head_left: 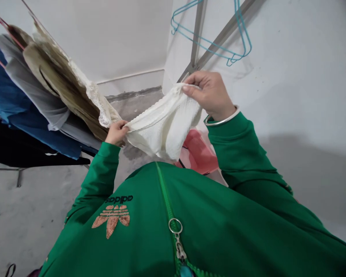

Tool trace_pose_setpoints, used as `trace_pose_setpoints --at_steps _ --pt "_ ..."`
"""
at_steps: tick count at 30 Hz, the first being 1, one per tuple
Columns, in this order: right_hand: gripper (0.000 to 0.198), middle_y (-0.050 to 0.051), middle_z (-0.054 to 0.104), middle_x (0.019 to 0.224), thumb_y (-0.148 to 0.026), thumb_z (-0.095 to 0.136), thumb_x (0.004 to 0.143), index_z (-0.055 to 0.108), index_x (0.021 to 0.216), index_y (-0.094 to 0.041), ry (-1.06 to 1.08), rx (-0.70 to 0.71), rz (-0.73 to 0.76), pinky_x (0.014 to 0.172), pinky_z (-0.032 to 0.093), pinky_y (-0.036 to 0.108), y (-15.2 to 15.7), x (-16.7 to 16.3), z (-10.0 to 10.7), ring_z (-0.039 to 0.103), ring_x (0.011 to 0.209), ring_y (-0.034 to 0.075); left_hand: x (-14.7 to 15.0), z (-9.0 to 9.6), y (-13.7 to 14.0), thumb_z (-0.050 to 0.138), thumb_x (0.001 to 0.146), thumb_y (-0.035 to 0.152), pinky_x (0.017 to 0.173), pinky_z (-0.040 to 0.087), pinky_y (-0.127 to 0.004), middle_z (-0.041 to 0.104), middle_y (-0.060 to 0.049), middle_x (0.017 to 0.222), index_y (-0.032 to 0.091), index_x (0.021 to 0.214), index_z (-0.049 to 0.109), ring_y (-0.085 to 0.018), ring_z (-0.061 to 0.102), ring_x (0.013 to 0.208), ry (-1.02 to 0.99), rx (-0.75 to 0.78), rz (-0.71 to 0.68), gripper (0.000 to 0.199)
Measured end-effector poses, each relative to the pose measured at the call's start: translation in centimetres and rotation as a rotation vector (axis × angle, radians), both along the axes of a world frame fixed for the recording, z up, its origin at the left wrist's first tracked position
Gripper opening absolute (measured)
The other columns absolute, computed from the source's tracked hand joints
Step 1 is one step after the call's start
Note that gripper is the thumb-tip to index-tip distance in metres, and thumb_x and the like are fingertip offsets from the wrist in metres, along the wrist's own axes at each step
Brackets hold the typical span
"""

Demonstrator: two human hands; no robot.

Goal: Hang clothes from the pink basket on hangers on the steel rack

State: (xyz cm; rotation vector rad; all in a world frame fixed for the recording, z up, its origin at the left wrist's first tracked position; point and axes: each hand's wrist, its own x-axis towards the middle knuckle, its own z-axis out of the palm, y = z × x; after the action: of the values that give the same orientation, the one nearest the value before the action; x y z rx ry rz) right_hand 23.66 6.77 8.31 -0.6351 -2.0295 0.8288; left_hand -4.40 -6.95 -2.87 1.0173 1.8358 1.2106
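Stretched between my two hands is a pair of white underpants with a scalloped edge, its lower part hanging in loose folds. My left hand pinches one end, right beside the lower end of a cream lace garment on the rack. Whether that hand also touches the lace, I cannot tell. Higher up, my right hand is closed on the other end of the edge, thumb and fingers pressed together. A silver bangle circles the right wrist.
Clothes hang at the left, among them an olive garment, a grey one and a blue one. Light-blue hangers hang by grey metal bars. Below stands a pink basin, partly hidden. A white wall rises at right.
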Motion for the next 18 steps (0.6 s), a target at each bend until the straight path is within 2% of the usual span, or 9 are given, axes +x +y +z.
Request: trace_pose_setpoints --at_steps 3,7,10,12,15,17,18 --pt "0.029 -0.001 0.058 0.072 -0.044 0.076 0.074 0.067 0.083 -0.018 -0.038 -0.104 0.082 0.074 0.050 0.031 0.3 1.3 -0.8 0.055 0.071 0.012 -0.9 1.3 0.2 0.064 0.068 0.033 0.060 0.035 -0.029 0.047 0.003 0.061 0.022 0.071 0.054 -0.011 0.040 0.057 -0.065 0.079 0.025 0.015" --pt "0.027 -0.001 0.057 0.070 -0.041 0.077 0.072 0.068 0.080 -0.018 -0.045 -0.239 0.110 0.068 0.046 0.028 0.5 2.5 -2.6 0.051 0.067 0.011 -0.4 2.3 0.7 0.060 0.072 0.042 0.066 0.039 -0.034 0.050 0.000 0.064 0.025 0.072 0.053 -0.017 0.047 0.064 -0.008 0.156 0.038 0.019" --pt "0.032 0.000 0.058 0.070 -0.046 0.077 0.070 0.065 0.076 -0.018 0.055 -0.306 0.079 0.068 0.044 0.029 0.4 2.8 -4.3 0.051 0.067 0.012 0.1 2.8 0.9 0.057 0.075 0.035 0.081 0.042 -0.040 0.056 -0.003 0.073 0.026 0.075 0.057 -0.023 0.054 0.080 0.144 0.190 0.007 0.009" --pt "0.035 0.000 0.057 0.069 -0.050 0.075 0.069 0.063 0.075 -0.018 0.135 -0.314 0.043 0.068 0.043 0.029 0.1 3.1 -5.7 0.051 0.068 0.013 0.2 3.2 0.9 0.058 0.074 0.026 0.093 0.040 -0.044 0.057 -0.006 0.081 0.026 0.075 0.059 -0.028 0.055 0.095 0.329 0.165 -0.009 0.002" --pt "0.036 0.001 0.055 0.072 -0.052 0.070 0.073 0.061 0.074 -0.017 0.145 -0.288 0.038 0.068 0.043 0.028 -0.7 3.8 -8.0 0.051 0.070 0.013 0.6 3.2 0.8 0.056 0.069 0.017 0.099 0.036 -0.049 0.055 -0.011 0.088 0.022 0.073 0.059 -0.035 0.053 0.107 0.604 0.122 0.053 0.007" --pt "0.034 0.002 0.056 0.076 -0.049 0.065 0.077 0.061 0.075 -0.016 0.064 -0.306 0.079 0.068 0.042 0.027 -1.1 4.4 -9.8 0.052 0.071 0.013 1.2 2.7 0.9 0.056 0.067 0.017 0.095 0.040 -0.049 0.055 -0.010 0.085 0.021 0.070 0.058 -0.035 0.055 0.104 0.583 0.104 0.119 0.005" --pt "0.032 0.002 0.056 0.077 -0.047 0.063 0.079 0.061 0.076 -0.015 0.006 -0.323 0.094 0.068 0.043 0.026 -1.2 4.8 -10.6 0.053 0.072 0.013 1.7 2.4 1.1 0.057 0.066 0.018 0.091 0.044 -0.045 0.054 -0.007 0.078 0.021 0.069 0.057 -0.032 0.057 0.099 0.484 0.077 0.138 0.004"
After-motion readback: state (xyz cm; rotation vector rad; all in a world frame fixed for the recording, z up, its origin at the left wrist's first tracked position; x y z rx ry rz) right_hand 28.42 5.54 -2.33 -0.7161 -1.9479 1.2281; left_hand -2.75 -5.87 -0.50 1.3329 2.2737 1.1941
